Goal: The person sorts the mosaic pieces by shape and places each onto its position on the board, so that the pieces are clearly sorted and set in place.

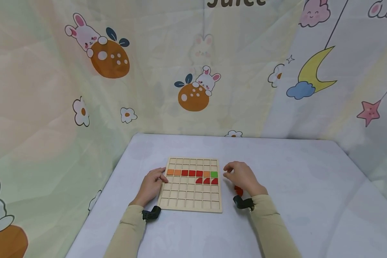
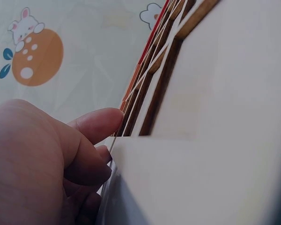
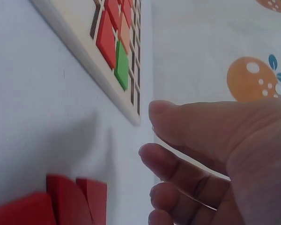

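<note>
A wooden grid board [image 1: 189, 204] lies on the white table. One row holds orange, red and green square tiles, the green tile [image 1: 214, 174] at its right end; below it are several red curved pieces [image 1: 206, 181]. My left hand [image 1: 149, 186] holds the board's left edge, thumb on the rim, and in the left wrist view the fingers [image 2: 96, 126] curl at that edge. Off the board's right side my right hand [image 1: 243, 177] hovers with nothing visible in it; the right wrist view shows thumb and fingertips [image 3: 152, 129] apart. Loose red pieces [image 3: 70, 201] lie on the table beneath it.
A patterned cloth [image 1: 245, 71] with rabbits, oranges and flowers hangs behind and beside the table [image 1: 309, 179]. Each wrist wears a black camera, one at the left [image 1: 151, 213] and one at the right [image 1: 243, 202]. The loose red pieces lie partly behind the right wrist.
</note>
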Tool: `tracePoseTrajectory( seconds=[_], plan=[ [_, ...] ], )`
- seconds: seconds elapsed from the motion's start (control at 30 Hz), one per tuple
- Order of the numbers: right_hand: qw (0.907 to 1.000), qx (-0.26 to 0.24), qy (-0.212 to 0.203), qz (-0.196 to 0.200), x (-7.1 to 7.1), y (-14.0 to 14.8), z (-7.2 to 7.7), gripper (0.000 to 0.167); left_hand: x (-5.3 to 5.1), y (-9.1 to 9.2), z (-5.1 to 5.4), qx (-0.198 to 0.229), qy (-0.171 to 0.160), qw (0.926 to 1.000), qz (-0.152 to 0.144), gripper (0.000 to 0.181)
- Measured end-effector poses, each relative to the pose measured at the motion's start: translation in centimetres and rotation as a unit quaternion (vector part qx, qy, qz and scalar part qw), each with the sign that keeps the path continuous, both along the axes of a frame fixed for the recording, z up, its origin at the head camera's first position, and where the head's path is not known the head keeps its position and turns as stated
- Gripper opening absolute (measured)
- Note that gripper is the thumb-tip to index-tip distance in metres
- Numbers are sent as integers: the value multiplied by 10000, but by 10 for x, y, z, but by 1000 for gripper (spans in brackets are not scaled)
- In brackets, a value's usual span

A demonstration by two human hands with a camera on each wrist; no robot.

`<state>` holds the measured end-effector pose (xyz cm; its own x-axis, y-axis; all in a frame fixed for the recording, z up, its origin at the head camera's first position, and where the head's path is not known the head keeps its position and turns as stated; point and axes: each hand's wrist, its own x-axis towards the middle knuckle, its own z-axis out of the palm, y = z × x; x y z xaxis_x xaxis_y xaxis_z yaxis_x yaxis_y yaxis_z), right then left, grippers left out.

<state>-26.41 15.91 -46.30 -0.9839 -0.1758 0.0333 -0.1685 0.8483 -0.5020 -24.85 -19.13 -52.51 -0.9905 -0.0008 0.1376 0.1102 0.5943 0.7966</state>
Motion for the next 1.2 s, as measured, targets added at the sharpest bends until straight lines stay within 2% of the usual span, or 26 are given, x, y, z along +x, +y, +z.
tracePoseTrajectory(
  seconds=[0.37, 0.63, 0.93, 1.2],
  plan=[
    [9984, 131, -497, -226, -2, 31, 2, 15, 0, 1, 0, -44, -42, 10000, 77, 32],
    [9966, 385, -732, -15, -1, 44, 0, 9, 0, 0, -1, -32, -20, 10000, 51, 33],
    [9951, 275, -951, -80, 4, 41, 1, 10, 0, 1, 0, -20, -11, 10000, 40, 33],
    [9959, 94, -891, 88, 2, 31, 1, 22, -1, 1, -2, -45, 22, 10000, 15, 33]
  ],
)
